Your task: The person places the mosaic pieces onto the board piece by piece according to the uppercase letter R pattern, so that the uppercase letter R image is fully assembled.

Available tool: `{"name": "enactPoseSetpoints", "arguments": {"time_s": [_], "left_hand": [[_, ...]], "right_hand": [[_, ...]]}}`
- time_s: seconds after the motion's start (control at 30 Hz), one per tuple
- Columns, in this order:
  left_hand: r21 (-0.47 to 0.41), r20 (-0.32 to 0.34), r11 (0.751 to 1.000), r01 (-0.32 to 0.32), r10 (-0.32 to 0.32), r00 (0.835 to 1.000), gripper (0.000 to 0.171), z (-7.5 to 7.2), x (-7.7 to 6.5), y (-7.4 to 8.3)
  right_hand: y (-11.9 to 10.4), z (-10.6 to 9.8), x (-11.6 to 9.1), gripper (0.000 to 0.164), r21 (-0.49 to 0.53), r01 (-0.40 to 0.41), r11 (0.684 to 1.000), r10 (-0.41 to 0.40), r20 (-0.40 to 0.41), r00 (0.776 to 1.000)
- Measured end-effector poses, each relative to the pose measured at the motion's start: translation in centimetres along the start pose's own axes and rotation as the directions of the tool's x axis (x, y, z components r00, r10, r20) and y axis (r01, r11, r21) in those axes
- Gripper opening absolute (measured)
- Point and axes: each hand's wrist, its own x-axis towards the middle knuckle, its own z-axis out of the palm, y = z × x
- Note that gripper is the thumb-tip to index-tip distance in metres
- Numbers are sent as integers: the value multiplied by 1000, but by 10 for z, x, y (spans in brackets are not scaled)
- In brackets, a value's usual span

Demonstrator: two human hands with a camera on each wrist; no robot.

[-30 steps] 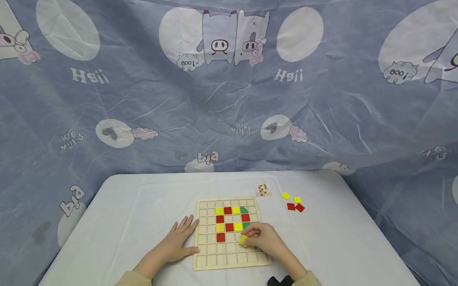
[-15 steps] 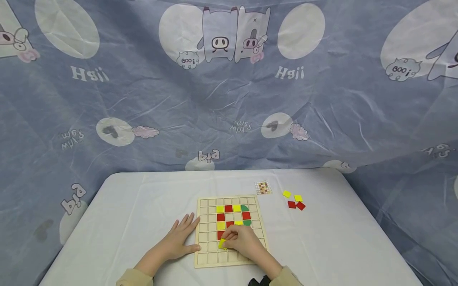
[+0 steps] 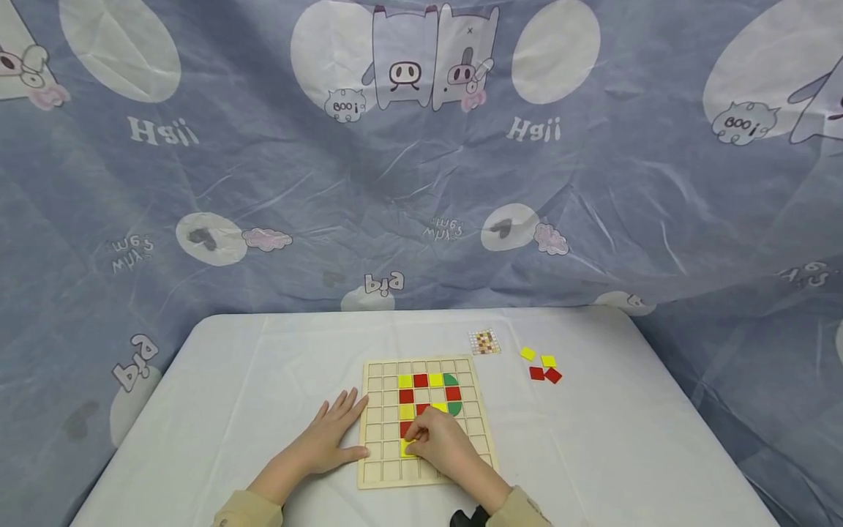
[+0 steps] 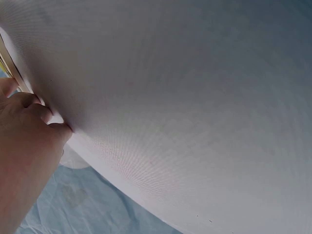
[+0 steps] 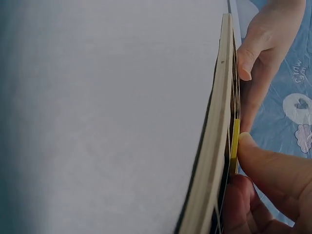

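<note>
In the head view, a wooden grid board [image 3: 390,472] lies on the white-covered surface [image 3: 612,454], with the left hand [image 3: 323,441] open at its left edge, fingers spread, thumb and fingertips touching the rim and gripping nothing. The right hand [image 3: 443,441] reaches over the board, its fingers drawn together, pinching a yellow tile [image 3: 405,449] at a cell in the third column from the left, directly below a red tile [image 3: 405,430]. Further up, more red and yellow tiles and two rounded green pieces [image 3: 454,409] sit in the grid, some partly covered by the right hand. Just beyond the board's upper right corner lies a small patterned card [image 3: 484,342]; to its right are two loose yellow squares [image 3: 549,361] and two loose red squares [image 3: 537,373]. The left wrist view shows part of the left hand beside the board's edge; its hold is hard to judge there. In the right wrist view, the board appears nearly edge-on, and the right hand's fingertips touch the yellow tile against its face; whether the tile sits fully in its cell cannot be told.
</note>
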Motion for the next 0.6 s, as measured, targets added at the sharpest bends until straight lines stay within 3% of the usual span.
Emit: {"name": "enactPoseSetpoints", "arguments": {"time_s": [0.23, 0.4, 0.6], "left_hand": [[0, -5, 1000, -10, 10, 1000, 93, -2, 2, -2], [6, -13, 1000, -16, 16, 1000, 93, -4, 3, -2], [-5, -8, 1000, -15, 15, 1000, 93, -4, 3, -2]], "right_hand": [[2, -11, 2, 10, 54, -47, 997, 47, 13, 999], [17, -37, 8, 6, 87, -66, 994, 73, -85, 994], [54, -82, 12, 4, 120, -208, 971, 231, -217, 949]]}}
